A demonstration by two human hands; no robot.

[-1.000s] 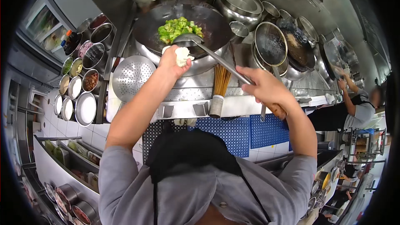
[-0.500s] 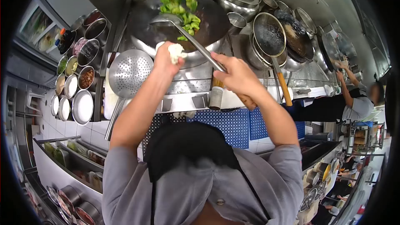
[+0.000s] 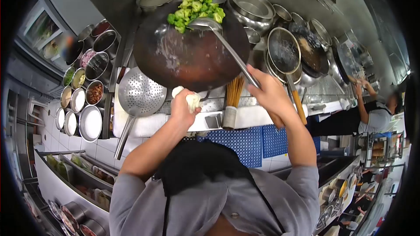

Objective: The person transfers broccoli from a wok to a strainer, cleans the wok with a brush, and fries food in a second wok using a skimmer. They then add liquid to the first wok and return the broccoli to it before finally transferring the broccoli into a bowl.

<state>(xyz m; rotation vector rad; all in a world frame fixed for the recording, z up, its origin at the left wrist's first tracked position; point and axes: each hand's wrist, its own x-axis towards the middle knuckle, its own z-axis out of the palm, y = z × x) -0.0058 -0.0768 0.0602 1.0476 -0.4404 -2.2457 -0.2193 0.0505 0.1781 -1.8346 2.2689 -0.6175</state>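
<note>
Both hands raised and clenched, left hand (image 3: 183, 108) lower, right hand (image 3: 270, 94) beside it.

Steel cooking range (image 3: 251, 116), perforated skimmer (image 3: 140, 94), bamboo brush (image 3: 232, 100), round metal containers (image 3: 89, 122) at its left

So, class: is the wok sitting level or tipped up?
Tipped: the wok shows its whole inside, broccoli bunched at its far rim.

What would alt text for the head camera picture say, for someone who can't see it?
Seen from above, a cook's left hand grips a tilted wok through a white cloth, while the right hand steers a ladle against broccoli at the far rim. Metal bowls of ingredients line the left.
</note>
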